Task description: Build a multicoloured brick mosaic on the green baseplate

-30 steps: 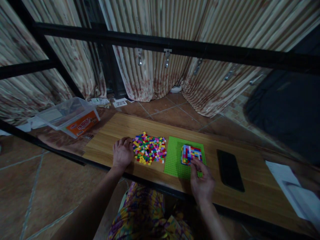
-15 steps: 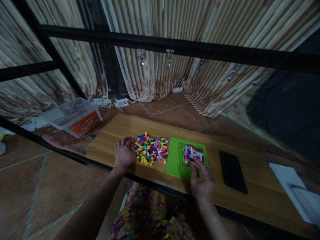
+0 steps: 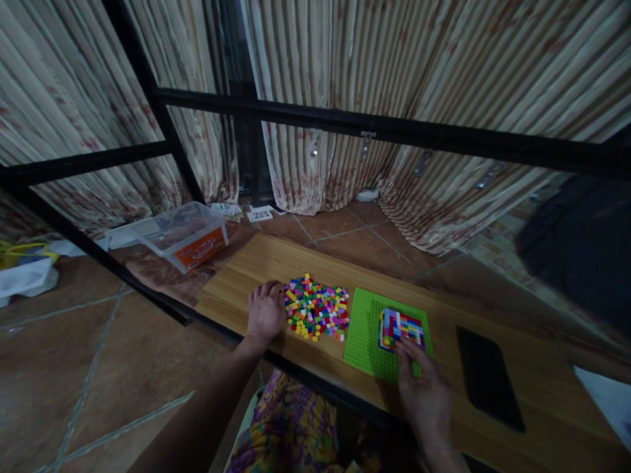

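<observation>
Small multicoloured toy bricks lie in a loose pile (image 3: 318,307) on the wooden table. My left hand (image 3: 267,312) rests palm down at the pile's left edge, fingers loosely spread and their tips against the outermost bricks. To the right of the pile is a green studded baseplate (image 3: 363,328). It carries a low, rectangular block of joined bricks (image 3: 401,325) in red, blue, white and other colours. My right hand (image 3: 424,384) reaches over the plate's front edge, thumb and fingers pinched together at the front side of this block. Whatever is between those fingertips is too small to make out.
A black phone-like slab (image 3: 490,378) lies right of the baseplate, with white paper (image 3: 604,397) beyond it. On the tiled floor at left stands a clear plastic box (image 3: 185,230) with an orange label. A black metal bar (image 3: 335,121) crosses in front of striped curtains (image 3: 355,59).
The camera has turned, so the whole scene sits lower and further right. Both hands keep nearly the same places at the pile and the brick block.
</observation>
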A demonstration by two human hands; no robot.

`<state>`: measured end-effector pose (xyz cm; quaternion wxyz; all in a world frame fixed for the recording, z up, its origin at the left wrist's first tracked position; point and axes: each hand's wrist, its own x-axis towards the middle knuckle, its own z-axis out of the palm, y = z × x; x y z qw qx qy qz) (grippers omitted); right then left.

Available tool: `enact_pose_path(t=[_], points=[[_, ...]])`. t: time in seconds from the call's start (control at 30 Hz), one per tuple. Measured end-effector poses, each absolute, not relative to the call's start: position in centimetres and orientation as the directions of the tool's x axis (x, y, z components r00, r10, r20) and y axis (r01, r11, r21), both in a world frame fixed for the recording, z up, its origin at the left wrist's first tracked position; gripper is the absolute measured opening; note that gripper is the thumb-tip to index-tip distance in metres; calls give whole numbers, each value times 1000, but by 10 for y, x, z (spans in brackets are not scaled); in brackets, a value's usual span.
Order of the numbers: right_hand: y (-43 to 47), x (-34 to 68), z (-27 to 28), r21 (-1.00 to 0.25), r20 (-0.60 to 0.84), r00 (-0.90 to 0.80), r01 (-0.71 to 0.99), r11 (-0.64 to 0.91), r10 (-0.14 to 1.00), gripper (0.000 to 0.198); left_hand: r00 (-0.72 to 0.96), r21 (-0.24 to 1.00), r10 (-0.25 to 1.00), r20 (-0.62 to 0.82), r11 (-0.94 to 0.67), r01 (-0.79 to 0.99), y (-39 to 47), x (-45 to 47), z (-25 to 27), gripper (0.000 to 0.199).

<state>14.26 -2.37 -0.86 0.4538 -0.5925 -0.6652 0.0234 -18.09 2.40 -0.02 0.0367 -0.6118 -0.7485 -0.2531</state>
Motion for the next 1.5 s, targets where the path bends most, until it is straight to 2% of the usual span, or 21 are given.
enact_pose_path(t=[0.13,0.27,0.43,0.63,0.8,1.03,1.17,1.37,1.5], points=[[-16,106,7,-611,577,106,715,341,810,26,-249,349,900,357,119,929,23,-181,0,31],[8,36,27,-650,496,-151,589,480,855,25,-261,365,906,332,132,922,22,-181,2,31],[43,-38,28,-531,457,-352,629,568,817,22,-223,393,927,302,92,915,19,-182,3,31],[61,-67,9,-404,390,-386,744,532,836,18,-223,458,930,292,69,886,20,-185,1,34],[62,-71,3,-407,382,-353,765,498,854,15,-218,444,931,292,70,893,20,-185,-2,36],[60,-72,10,-375,387,-355,783,497,851,23,-208,415,932,297,70,907,21,-187,-1,37],[51,-61,22,-477,390,-293,747,464,873,17,-198,394,933,301,68,917,20,-187,1,37],[20,-19,30,-748,330,-174,551,370,928,14,-187,363,932,311,65,929,21,-189,1,38],[4,9,27,-909,242,-33,342,238,970,13,-216,463,890,402,6,886,25,-197,-4,36]])
